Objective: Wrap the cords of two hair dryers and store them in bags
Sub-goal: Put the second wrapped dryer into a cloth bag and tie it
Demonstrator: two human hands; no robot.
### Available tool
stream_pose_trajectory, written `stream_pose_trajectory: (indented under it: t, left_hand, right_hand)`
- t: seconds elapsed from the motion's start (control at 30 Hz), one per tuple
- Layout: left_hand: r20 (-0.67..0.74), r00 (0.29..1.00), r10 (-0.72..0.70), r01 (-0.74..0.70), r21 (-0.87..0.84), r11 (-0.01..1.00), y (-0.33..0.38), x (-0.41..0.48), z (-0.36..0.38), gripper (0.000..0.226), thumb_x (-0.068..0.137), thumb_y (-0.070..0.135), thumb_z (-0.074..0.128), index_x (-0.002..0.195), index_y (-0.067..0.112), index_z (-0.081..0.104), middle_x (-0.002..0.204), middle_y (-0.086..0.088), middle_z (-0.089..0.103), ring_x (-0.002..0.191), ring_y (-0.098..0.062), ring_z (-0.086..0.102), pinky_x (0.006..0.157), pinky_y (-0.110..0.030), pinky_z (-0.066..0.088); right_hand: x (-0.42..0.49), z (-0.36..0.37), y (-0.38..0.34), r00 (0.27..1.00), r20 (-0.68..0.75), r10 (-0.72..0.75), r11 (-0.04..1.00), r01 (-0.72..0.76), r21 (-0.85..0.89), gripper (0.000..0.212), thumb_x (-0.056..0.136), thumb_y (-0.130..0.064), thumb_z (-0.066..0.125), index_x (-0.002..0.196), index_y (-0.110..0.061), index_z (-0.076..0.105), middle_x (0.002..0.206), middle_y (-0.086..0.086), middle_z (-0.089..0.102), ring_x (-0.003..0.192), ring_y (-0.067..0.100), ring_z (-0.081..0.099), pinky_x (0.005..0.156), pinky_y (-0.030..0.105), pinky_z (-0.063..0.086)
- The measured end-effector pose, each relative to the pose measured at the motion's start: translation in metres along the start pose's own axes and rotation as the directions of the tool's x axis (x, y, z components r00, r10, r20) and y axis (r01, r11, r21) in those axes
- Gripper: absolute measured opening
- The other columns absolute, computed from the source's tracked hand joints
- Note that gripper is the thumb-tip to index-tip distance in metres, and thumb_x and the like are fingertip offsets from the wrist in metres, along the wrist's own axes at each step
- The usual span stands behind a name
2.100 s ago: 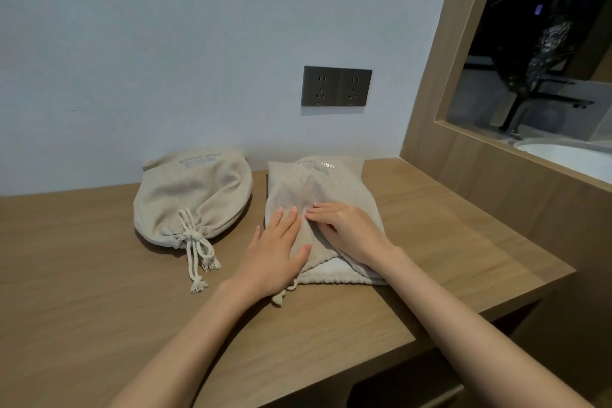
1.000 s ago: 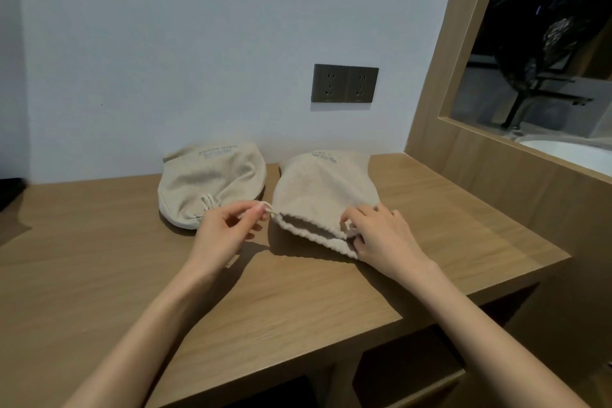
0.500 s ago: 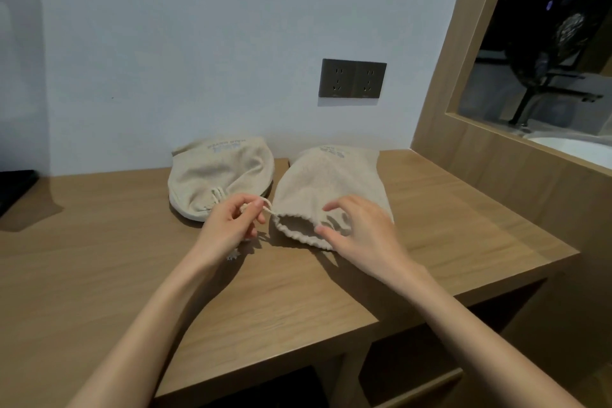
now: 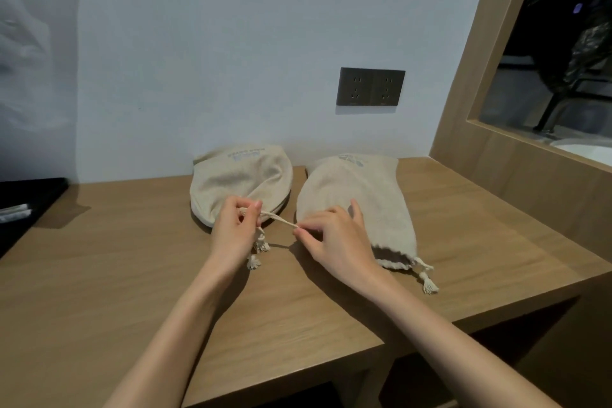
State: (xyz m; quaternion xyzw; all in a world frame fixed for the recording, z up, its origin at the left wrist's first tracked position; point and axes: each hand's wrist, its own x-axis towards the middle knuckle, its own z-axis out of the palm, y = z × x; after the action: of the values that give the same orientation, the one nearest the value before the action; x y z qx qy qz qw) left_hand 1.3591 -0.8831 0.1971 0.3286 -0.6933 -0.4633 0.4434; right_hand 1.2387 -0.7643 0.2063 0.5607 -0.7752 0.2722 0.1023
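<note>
On the wooden desk [image 4: 132,275], close to the wall, two beige bags lie side by side: the left bag [image 4: 241,179] is rounded and full, while the right bag [image 4: 361,195] is longer, its gathered mouth toward the person. Between them a drawstring [image 4: 278,219] runs taut from hand to hand. The left hand [image 4: 233,235] pinches it between thumb and forefinger, tassels [image 4: 261,246] dangling below. The right hand [image 4: 334,242] pinches it at the fingertips, its other fingers loosely spread. A dark socket plate [image 4: 370,86] sits on the wall above.

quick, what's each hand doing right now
left hand: pinching the drawstring
right hand: pinching the same drawstring at its other end
</note>
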Motion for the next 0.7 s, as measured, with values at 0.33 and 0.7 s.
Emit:
stream_pose_trajectory:
  t: [0.33, 0.7]
  left_hand:
    - [-0.04, 0.998, -0.042, 0.043, 0.038, 0.998, -0.002, 0.001, -0.006, 0.015, 0.098, 0.02, 0.049, 0.085, 0.013, 0.048, 0.068, -0.001, 0.055, 0.054, -0.015, 0.049, 0.052, -0.027, 0.041]
    - [0.068, 0.915, 0.398, -0.352, 0.618, 0.703, 0.025, -0.032, 0.032, 0.024, 0.087, 0.026, 0.063, 0.11, 0.021, 0.059, 0.126, -0.009, 0.036, 0.116, -0.021, 0.024, 0.094, -0.036, 0.019]
  right_hand:
    - [-0.021, -0.022, 0.048, 0.996, 0.051, -0.075, 0.996, 0.078, -0.052, 0.018, 0.093, -0.032, 0.059, 0.103, -0.028, 0.074, 0.097, -0.013, 0.071, 0.103, 0.01, 0.052, 0.1, 0.032, 0.039]
    - [-0.053, -0.056, 0.087, 0.967, -0.216, 0.134, 0.976, -0.091, 0.199, 0.024, 0.085, -0.026, 0.07, 0.108, -0.028, 0.064, 0.11, -0.009, 0.053, 0.109, 0.007, 0.039, 0.087, -0.001, 0.026]
